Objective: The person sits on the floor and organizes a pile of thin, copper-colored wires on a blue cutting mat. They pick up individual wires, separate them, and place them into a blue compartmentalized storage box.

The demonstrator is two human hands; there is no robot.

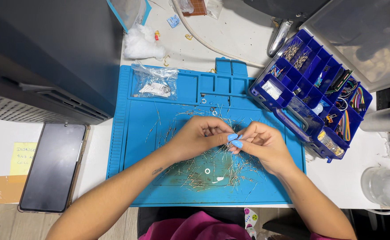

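My left hand [198, 137] and my right hand [260, 143] meet over the middle of a blue work mat [137, 146], fingertips pinched together on thin metal wire leads [234, 138]. Several loose wire leads [195, 171] lie scattered on the mat below and around both hands. A small white ring [207, 171] lies among them. What exactly sits between my fingertips is too small to make out beyond thin wires.
A blue compartment box [312, 91] of small electronic parts and coloured jumper wires stands at the right. A clear plastic bag [154, 83] lies on the mat's upper left. A phone [55, 166] rests at the left beside a yellow note [22, 158]. A dark case [48, 58] fills the upper left.
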